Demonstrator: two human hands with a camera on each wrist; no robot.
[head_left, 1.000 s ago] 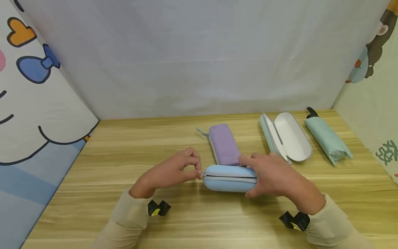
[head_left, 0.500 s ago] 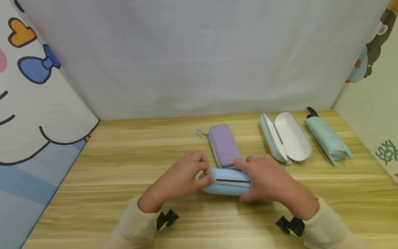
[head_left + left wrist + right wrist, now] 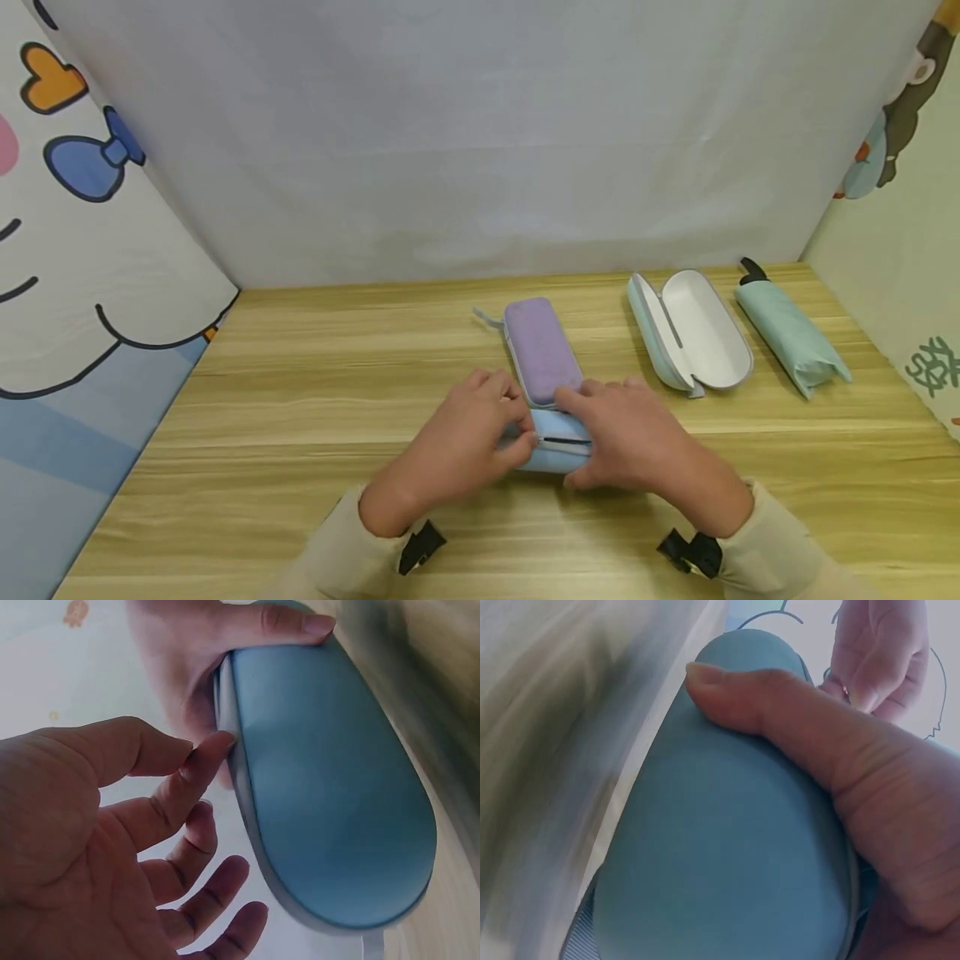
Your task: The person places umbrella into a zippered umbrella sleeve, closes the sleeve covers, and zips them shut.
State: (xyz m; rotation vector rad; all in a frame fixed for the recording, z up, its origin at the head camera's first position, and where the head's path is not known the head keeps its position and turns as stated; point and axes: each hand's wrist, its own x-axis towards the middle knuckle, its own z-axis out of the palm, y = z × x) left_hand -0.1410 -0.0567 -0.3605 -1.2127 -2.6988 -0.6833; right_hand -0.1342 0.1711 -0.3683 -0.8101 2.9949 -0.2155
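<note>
A light blue zippered hard case (image 3: 558,423) lies on the table in front of me, its long zipper seam facing up. My left hand (image 3: 468,442) pinches the zipper pull with thumb and forefinger, over the left half of the case. To the right of the pull the seam gapes as a dark slit. My right hand (image 3: 637,437) grips the right end, thumb on the near side and fingers on the far side. The left wrist view shows the smooth side of the blue case (image 3: 337,780), with the left hand's other fingers loosely bent.
Just behind the blue case lies a closed purple zip case (image 3: 542,346) with a grey strap. Farther right sits an opened mint case (image 3: 705,333) with a white lining. Beside it is a mint fabric roll with a black hooked end (image 3: 791,333), resembling a folded umbrella.
My left hand has drawn the zipper pull rightward along the seam, and the dark slit has become shorter. The blue case and right hand have shifted slightly left and nearer.
</note>
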